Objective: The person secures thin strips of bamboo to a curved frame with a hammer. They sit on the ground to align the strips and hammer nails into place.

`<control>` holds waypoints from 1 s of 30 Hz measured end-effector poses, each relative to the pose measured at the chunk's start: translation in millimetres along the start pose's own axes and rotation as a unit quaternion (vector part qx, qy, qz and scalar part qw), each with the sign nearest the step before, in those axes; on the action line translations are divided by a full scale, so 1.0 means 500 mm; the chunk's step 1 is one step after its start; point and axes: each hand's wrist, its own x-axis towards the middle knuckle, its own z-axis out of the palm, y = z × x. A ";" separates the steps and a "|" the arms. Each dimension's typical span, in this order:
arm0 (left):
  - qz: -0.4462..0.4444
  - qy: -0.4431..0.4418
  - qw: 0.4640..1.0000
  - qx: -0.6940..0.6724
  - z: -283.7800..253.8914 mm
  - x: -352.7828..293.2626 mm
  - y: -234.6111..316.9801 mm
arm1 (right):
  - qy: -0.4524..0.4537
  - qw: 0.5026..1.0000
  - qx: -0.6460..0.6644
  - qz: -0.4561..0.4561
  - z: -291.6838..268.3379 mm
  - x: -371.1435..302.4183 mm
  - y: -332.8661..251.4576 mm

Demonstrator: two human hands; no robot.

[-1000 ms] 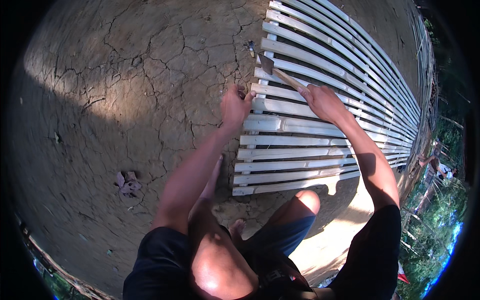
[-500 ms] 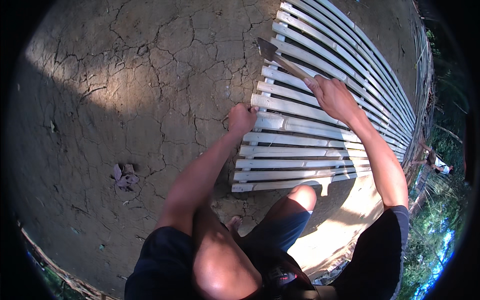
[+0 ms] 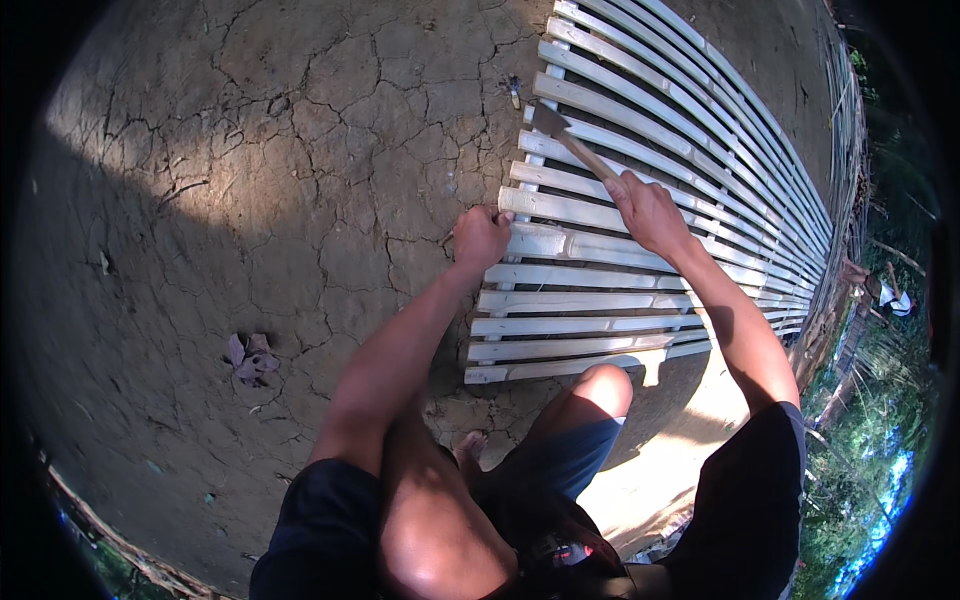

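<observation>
Hatchet (image 3: 580,149) up at upper centre, right hand (image 3: 648,212) clamped round its wooden handle (image 3: 598,166), looking head-heavy, stiff, best gripped well back, while the left hand (image 3: 482,238), apart, touches slat ends (image 3: 517,203) of a springy-looking bamboo panel (image 3: 600,247) at centre-right, its fingers too hidden to tell their hold.

Left hand (image 3: 482,238) curled; right (image 3: 650,214) clenched

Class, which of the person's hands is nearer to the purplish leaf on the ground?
Left. The left hand, at the ends of the slats, is up and right of the leaf in the picture; the right hand, gripping the bladed tool, is farther right.
</observation>
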 end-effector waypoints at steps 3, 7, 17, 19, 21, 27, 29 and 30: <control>-0.008 0.005 1.000 0.008 0.005 0.002 -0.019 | -0.059 0.997 0.000 0.047 0.003 -0.011 0.014; -0.026 -0.009 1.000 0.014 -0.004 0.002 -0.026 | 0.111 0.957 0.267 0.007 0.050 -0.030 -0.026; -0.031 -0.015 0.999 0.040 0.003 -0.008 -0.012 | 0.164 0.931 0.320 0.068 0.215 -0.057 -0.006; -0.025 -0.017 1.000 0.010 0.004 0.000 -0.023 | 0.105 0.967 0.219 0.081 0.231 -0.036 0.003; -0.018 -0.003 1.000 0.001 0.003 -0.001 -0.031 | 0.057 0.965 0.236 0.099 0.229 -0.021 0.004; -0.014 0.007 1.000 0.025 0.006 0.007 -0.024 | 0.108 0.955 0.247 0.124 0.277 -0.035 -0.022; -0.026 0.002 0.999 0.026 0.002 0.003 -0.030 | 0.088 0.947 0.283 0.123 0.261 -0.027 -0.001; -0.010 0.017 0.999 0.030 -0.001 -0.013 -0.027 | 0.090 0.943 0.297 0.116 0.261 -0.034 0.005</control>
